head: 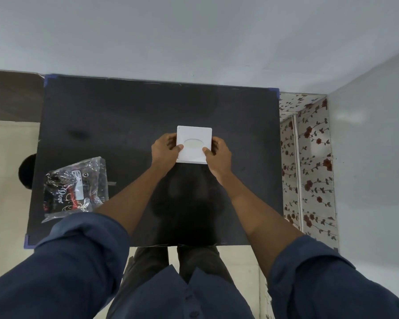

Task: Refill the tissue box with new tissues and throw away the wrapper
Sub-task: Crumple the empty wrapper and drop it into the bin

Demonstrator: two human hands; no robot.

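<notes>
A square white tissue box [194,134] with an oval opening on top rests near the middle of the black table [124,111]. My left hand [165,149] grips its left side, thumb on the top. My right hand [218,155] grips its right side, thumb beside the oval. A crumpled clear and black plastic wrapper [75,187] lies flat on the table's left part, apart from both hands.
A round black object [27,171] sits on the floor just left of the table. A floral-patterned surface [309,162] runs along the table's right edge. A pale wall stands behind the table, and another on the right.
</notes>
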